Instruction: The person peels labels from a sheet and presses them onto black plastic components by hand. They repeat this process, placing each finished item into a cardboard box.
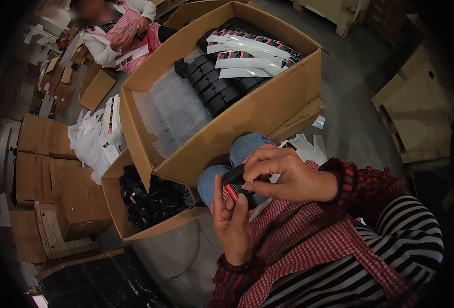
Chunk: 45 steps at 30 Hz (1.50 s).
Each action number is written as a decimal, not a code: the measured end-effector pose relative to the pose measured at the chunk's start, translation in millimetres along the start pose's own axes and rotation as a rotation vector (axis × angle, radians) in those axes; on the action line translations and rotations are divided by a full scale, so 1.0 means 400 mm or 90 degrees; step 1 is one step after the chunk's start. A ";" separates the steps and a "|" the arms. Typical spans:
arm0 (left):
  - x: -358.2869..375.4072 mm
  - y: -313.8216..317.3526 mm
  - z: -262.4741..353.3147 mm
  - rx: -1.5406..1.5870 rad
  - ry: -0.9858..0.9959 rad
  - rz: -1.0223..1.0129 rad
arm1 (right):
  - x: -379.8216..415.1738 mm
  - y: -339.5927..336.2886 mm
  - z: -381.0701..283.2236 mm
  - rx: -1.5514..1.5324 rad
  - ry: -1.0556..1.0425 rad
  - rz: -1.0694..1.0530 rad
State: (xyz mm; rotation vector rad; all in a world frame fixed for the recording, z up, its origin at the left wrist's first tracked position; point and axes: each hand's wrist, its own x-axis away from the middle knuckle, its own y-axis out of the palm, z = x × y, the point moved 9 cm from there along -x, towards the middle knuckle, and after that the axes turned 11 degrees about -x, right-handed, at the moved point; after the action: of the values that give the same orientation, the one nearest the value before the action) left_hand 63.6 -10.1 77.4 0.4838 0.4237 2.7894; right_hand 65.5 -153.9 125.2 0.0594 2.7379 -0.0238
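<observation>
My left hand (pixel 235 233) holds a small black plastic part (pixel 233 176) above my lap, thumb on one side and fingers on the other. A red-and-black sticker (pixel 231 192) with fine print lies on the part's face. Above it, my right hand (pixel 284 174) has thumb and forefinger pinched together at the sticker's edge; what is between those fingertips, if anything, is too small to make out. Just beyond my knees, a large open carton (pixel 227 128) holds rows of black parts (pixel 209 82), and sheets of stickers (pixel 252 54) lie on top of them.
A lower carton (pixel 155 228) at the left holds loose black parts (pixel 145 200). White backing paper (pixel 91 131) is heaped beside it, near stacked cartons (pixel 75 195). Another person (pixel 124 31) sits across, hands together. A wooden crate (pixel 417 108) stands at the right.
</observation>
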 end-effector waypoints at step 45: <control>-0.059 -0.085 -0.012 -0.229 0.110 -0.032 | -0.019 0.099 -0.090 0.338 -0.323 -0.275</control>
State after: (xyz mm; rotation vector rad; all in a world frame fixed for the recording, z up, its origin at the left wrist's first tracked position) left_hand 90.6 12.7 55.3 0.1486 -0.0354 2.7803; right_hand 60.2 -113.7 160.8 -0.3422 2.1224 -0.7722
